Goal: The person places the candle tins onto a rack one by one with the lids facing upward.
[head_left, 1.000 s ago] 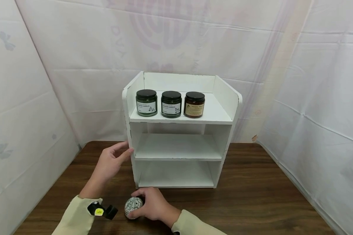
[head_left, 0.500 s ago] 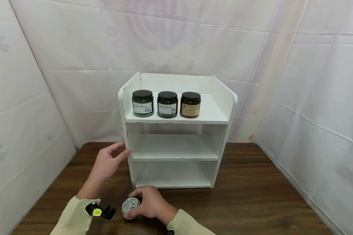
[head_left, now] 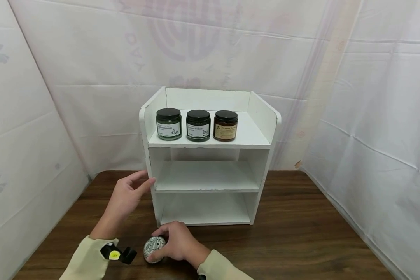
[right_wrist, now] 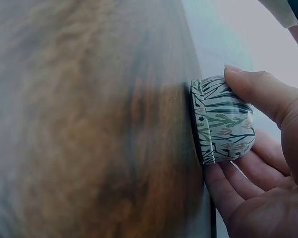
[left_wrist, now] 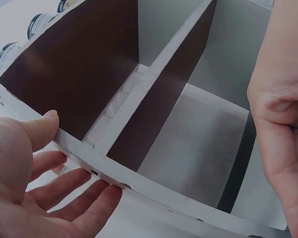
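My left hand (head_left: pixel 127 196) grips the left side panel of a white three-level shelf (head_left: pixel 206 190), its thumb over the front edge. In the left wrist view, the fingers (left_wrist: pixel 97 210) of that hand lie against the panel's outer face. On the table before the shelf's lower left corner, my right hand (head_left: pixel 182 245) holds a small round tin (head_left: pixel 154 248) between thumb and fingers. Seen from the right wrist, the tin (right_wrist: pixel 221 121) is white with dark leaf and stem patterns, and its rimmed end faces the wooden tabletop.
Two green candle jars (head_left: pixel 169 124) (head_left: pixel 198 125) and a brown candle jar (head_left: pixel 225 126), all black-lidded, stand in a row on the top level. The brown wooden table (head_left: pixel 301 233) spreads around the shelf. Pale cloth walls (head_left: pixel 108 109) enclose the back and sides.
The whole head view has shifted slightly, so the shelf, jars and hands appear a little farther left. Both hands keep their holds, and the tin stays before the shelf.
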Demonstrator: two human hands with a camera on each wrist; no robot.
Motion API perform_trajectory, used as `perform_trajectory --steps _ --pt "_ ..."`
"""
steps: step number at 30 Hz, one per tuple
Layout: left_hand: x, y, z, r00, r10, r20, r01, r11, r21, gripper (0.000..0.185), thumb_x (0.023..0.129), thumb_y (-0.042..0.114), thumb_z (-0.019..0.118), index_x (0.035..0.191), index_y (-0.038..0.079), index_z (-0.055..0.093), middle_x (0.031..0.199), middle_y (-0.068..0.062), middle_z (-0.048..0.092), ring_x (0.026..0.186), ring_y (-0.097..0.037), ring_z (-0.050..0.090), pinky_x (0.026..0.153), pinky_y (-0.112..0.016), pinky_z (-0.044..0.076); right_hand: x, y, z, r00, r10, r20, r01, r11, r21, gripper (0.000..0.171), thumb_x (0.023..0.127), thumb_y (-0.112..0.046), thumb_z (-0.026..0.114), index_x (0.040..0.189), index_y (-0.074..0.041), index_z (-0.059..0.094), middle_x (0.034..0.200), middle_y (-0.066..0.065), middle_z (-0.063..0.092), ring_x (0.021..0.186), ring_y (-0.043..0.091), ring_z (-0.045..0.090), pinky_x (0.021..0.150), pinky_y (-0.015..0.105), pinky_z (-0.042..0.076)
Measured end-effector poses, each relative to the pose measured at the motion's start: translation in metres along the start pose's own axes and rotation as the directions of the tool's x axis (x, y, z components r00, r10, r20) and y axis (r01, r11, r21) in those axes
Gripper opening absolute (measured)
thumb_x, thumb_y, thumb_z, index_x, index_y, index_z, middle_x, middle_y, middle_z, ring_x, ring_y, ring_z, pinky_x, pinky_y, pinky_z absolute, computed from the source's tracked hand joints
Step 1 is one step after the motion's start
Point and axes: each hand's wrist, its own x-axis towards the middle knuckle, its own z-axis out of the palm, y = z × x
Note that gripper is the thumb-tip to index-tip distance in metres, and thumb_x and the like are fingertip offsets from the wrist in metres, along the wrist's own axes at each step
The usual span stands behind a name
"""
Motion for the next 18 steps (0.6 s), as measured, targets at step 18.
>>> perform_trajectory --steps 18 --pt "0.0007 -0.0021 0.0014 1.0 0.023 -0.005 -0.023 1.0 -0.004 0.056 0.1 0.048 0.064 0.145 0.014 0.059 0.134 -0.012 0.068 0.102 0.003 0.064 0.087 -0.025 0.055 -0.0022 0.001 0.0009 1.0 -0.008 -0.021 0.009 0.999 0.041 0.041 0.068 -0.022 0.098 0.105 -0.023 0.081 0.09 -0.019 0.071 0.081 -0.006 0.058 0.074 0.017 0.049"
